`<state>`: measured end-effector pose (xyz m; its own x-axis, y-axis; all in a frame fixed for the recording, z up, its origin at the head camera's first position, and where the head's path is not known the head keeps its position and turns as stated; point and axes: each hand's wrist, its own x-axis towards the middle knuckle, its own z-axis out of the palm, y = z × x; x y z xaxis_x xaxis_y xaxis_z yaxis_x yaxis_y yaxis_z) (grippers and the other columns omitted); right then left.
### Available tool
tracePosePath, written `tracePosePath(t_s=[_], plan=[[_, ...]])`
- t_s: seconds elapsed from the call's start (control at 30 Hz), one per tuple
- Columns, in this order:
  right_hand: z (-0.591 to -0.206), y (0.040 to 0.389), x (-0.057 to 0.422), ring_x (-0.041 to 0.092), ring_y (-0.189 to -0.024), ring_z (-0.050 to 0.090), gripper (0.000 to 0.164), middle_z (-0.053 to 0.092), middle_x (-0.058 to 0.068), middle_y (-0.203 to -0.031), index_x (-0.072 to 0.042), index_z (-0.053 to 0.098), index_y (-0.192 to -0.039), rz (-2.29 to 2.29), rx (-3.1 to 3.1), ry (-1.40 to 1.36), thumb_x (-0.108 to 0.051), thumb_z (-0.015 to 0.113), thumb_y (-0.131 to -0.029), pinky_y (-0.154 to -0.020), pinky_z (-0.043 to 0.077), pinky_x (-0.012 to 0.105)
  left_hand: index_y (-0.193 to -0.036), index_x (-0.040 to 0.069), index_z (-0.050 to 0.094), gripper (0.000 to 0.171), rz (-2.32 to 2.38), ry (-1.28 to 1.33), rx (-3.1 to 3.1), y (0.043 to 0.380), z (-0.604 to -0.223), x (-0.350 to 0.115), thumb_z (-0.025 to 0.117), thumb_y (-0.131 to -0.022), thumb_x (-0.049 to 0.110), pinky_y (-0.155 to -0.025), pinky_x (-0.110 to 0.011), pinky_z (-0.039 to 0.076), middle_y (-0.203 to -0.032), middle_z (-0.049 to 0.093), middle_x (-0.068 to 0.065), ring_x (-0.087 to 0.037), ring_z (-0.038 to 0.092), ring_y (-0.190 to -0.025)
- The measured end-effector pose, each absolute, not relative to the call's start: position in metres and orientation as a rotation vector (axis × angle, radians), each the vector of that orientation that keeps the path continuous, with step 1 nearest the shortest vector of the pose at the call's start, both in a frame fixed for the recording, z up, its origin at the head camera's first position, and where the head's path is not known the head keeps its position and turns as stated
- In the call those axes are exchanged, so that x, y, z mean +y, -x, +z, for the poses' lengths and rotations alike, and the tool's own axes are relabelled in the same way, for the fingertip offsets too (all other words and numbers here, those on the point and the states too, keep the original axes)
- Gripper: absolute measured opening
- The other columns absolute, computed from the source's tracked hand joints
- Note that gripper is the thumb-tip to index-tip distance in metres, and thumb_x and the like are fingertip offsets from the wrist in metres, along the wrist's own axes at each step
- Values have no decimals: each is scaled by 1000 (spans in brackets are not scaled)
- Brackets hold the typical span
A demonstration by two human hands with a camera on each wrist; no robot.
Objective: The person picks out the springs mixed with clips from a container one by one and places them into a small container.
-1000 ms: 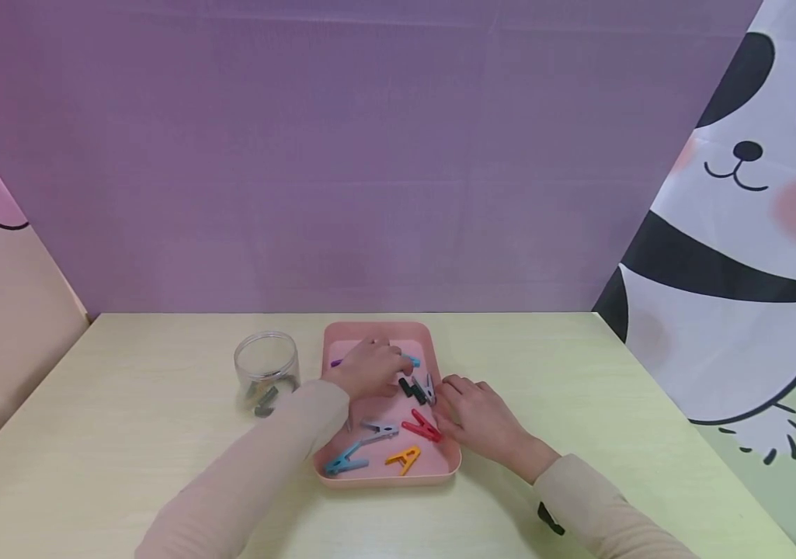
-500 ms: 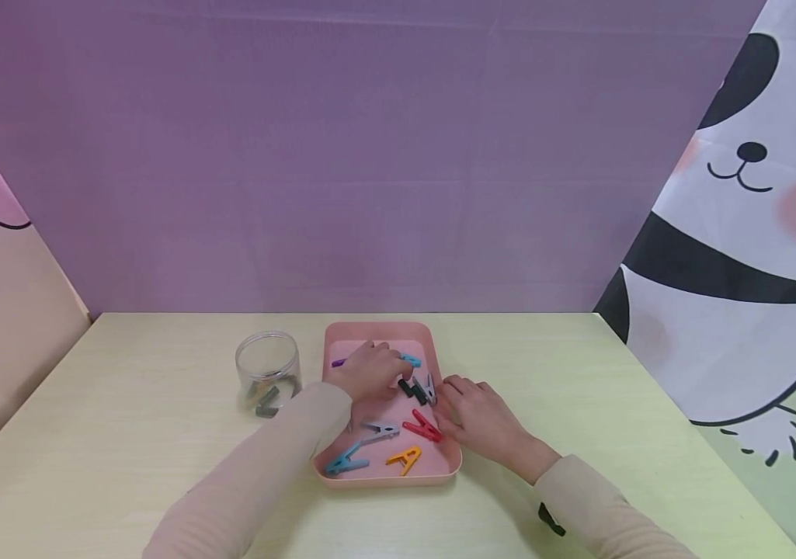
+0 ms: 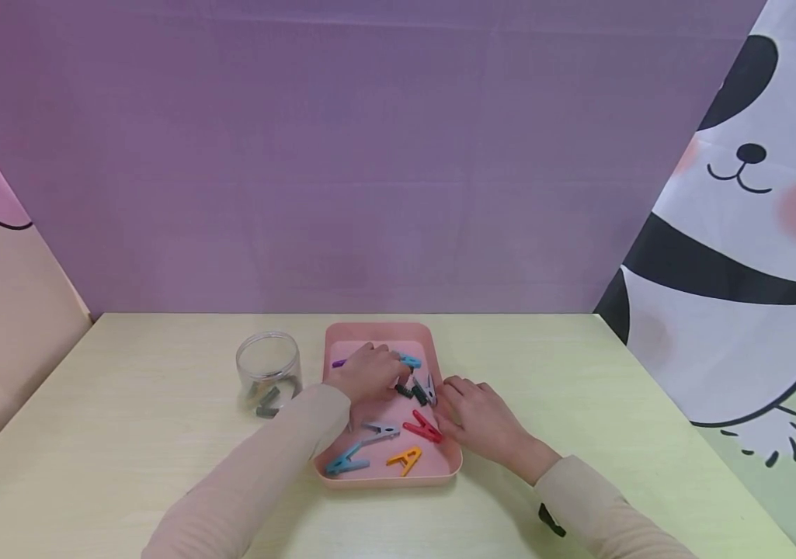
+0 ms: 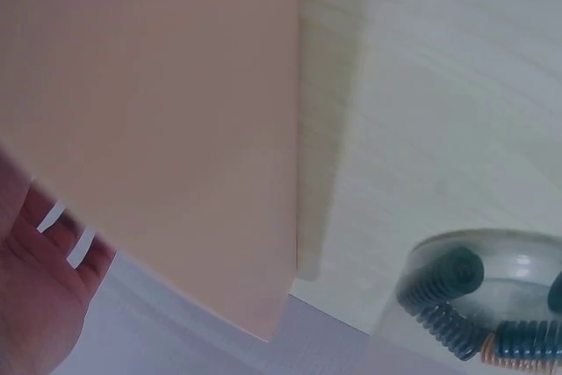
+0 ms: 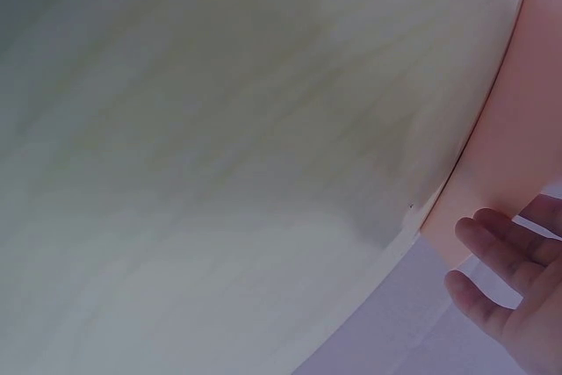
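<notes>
My left hand (image 3: pixel 368 373) reaches down into a pink tray (image 3: pixel 387 483), its fingertips right at some small dark coil springs (image 3: pixel 404 391); I cannot tell whether it pinches one. In the left wrist view, the tray wall hides those fingertips. Beside the springs lies a grey clothespin (image 3: pixel 430 388), and a light blue clothespin (image 3: pixel 410 361) is just beyond the fingers. My right hand (image 3: pixel 481 419) rests against the tray's right side, fingers loosely bent at the pink wall in the right wrist view. Nearer me in the tray are red (image 3: pixel 422 427), yellow, grey and blue clothespins.
Left of the tray stands a clear round jar (image 3: pixel 268 361) with several dark coil springs (image 4: pixel 448 274) and an orange one inside. A small black object (image 3: pixel 551 520) shows by the right sleeve. A purple cloth (image 3: pixel 342 155) hangs behind the table.
The dark spring nearest my left fingertips has shifted slightly left and turned, and another dark bit now shows beside the fingertips. My right hand has stayed in place.
</notes>
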<state>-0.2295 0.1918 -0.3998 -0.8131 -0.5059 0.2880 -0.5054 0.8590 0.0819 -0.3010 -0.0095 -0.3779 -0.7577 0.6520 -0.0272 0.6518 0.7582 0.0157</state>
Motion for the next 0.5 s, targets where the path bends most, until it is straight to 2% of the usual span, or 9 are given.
tracePosePath(t_s=[0.2, 0.5], plan=[[-400, 230, 192, 19, -97, 56, 39, 59, 5, -108, -7, 58, -111, -7, -2730, -766, -33, 64, -81, -80, 49, 38, -103, 30, 66, 22, 2, -1082, 2920, 302, -380, -10, 68, -81, 28, -101, -34, 38, -96, 64, 14, -9, 50, -92], [-399, 229, 191, 18, -96, 56, 37, 59, 5, -108, -8, 59, -109, 11, -2737, -756, -32, 65, -81, -80, 49, 38, -99, 28, 67, 20, -20, -1087, 2947, 299, -380, -13, 69, -80, 31, -99, -35, 39, -99, 65, 12, -10, 50, -90]])
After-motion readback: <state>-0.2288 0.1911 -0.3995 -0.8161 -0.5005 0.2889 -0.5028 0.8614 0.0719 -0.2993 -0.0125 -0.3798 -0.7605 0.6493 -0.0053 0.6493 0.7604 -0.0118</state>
